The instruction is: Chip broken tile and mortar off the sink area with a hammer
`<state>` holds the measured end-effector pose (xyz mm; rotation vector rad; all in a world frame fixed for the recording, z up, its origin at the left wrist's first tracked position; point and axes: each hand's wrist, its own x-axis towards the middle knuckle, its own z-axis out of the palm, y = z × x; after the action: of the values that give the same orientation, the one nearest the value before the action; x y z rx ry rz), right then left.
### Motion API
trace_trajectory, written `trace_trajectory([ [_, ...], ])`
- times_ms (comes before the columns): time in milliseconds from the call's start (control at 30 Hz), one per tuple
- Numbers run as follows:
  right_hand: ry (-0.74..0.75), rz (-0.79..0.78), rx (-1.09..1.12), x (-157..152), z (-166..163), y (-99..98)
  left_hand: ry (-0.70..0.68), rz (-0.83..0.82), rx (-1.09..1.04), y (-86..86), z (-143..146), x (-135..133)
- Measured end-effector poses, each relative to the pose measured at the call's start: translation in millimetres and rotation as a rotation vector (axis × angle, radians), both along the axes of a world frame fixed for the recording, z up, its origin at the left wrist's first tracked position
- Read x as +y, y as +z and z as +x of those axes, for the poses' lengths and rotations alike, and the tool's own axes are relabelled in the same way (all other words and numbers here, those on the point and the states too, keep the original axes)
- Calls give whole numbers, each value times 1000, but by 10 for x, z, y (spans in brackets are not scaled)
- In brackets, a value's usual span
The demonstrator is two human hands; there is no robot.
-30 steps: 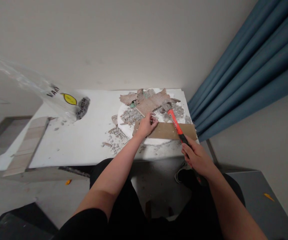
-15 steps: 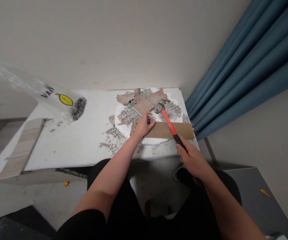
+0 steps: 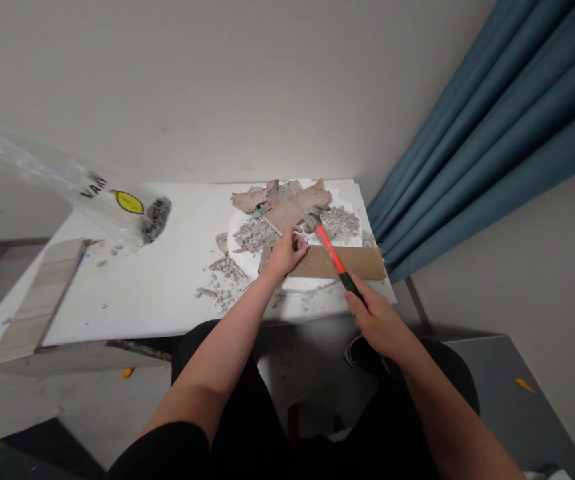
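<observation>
My right hand (image 3: 372, 308) is wrapped round the black end of a hammer (image 3: 330, 248) with a red and black handle. The grey hammer head is just above and right of my left hand (image 3: 286, 253), over the rubble. My left hand's fingers are pinched together at the left part of a flat brown board (image 3: 340, 261). Whatever they hold is too small or hidden to make out. Beyond my hands, a torn brown slab (image 3: 292, 205) lies by crushed grey fragments (image 3: 340, 224) on a round white surface.
A white-topped table (image 3: 132, 287) carries scattered crumbs. At its left are a clear plastic bag (image 3: 102, 207) with grey material inside and a wood-patterned strip (image 3: 42, 300). A blue curtain (image 3: 457, 133) hangs at the right, beside a grey surface (image 3: 507, 387).
The hammer head has moved slightly left and down, closer to my left hand, as my right hand shifted a little left. My left hand keeps its pinch at the board.
</observation>
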<state>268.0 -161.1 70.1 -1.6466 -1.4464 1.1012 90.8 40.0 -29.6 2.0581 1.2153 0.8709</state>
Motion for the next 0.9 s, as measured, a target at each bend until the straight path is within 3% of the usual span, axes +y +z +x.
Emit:
trace_trajectory([
  [367,-4,9,-5,1,-24,-49,-17,-17,18,15,7,-13],
  [900,-1,67,-14,15,-83,-261,80,77,-52,102,-188,95],
])
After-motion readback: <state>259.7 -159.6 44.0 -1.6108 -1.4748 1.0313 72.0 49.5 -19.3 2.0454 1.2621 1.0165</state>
